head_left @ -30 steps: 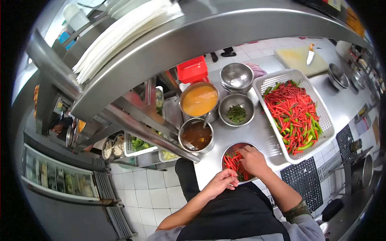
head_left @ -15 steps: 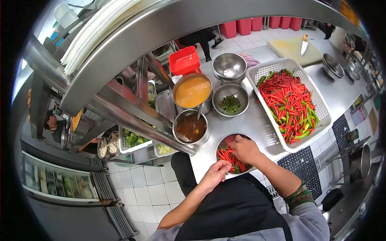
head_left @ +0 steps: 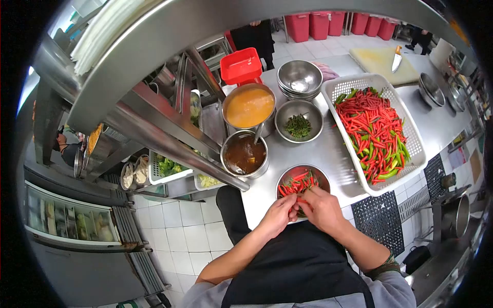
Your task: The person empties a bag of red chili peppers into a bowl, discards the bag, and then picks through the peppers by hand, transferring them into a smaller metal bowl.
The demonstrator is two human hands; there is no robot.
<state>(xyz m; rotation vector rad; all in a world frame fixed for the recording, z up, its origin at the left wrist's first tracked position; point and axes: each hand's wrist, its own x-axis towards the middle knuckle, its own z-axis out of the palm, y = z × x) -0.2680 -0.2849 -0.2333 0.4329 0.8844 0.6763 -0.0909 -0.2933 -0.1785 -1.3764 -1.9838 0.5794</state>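
Over the near rim of a metal bowl (head_left: 322,177) of red chili peppers (head_left: 303,180), my two hands meet. A red chili pepper (head_left: 299,199) shows between them. My left hand (head_left: 279,214) is closed on it, fingers pinched. My right hand (head_left: 323,209) is closed at the pepper's other end, its fingertips partly hidden. Behind the bowl stands another metal bowl (head_left: 287,110) with small green stems (head_left: 298,126) inside. To the right is a white perforated basket (head_left: 358,172) heaped with red and green chili peppers (head_left: 372,128).
Left of the bowls stand a pot of orange liquid (head_left: 249,109) and a pot of brown liquid (head_left: 245,154) with a utensil in it. Stacked bowls (head_left: 300,77) and a red tub (head_left: 240,65) are behind. A knife (head_left: 396,60) lies on a cutting board (head_left: 382,65). A metal rail (head_left: 174,136) crosses the left.
My right hand has come out of the bowl toward me and joined my left at its near rim, with a red chili pepper between them. The head view has shifted slightly.
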